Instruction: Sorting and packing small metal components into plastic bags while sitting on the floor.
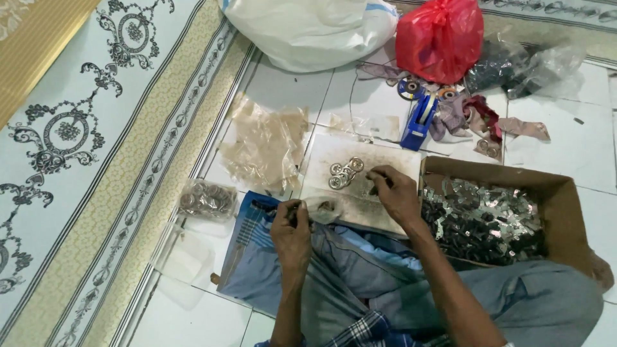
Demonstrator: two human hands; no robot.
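Observation:
My left hand [291,232] rests over the blue cloth [334,263] on my lap and pinches the mouth of a small clear plastic bag [323,208]. My right hand [393,191] lies on a pale worn board [379,157], fingers curled around a small dark metal piece. A small cluster of silver metal rings [345,172] sits on the board just left of my right hand. To the right, an open cardboard box [565,193] holds a heap of small shiny metal parts [482,218].
A filled clear bag of rings [207,199] and crumpled empty plastic bags [267,144] lie on the white tile floor. A blue tape dispenser [418,122], red plastic bag [440,35], white sack [308,29] and rags sit at the back. A patterned carpet [71,128] lies left.

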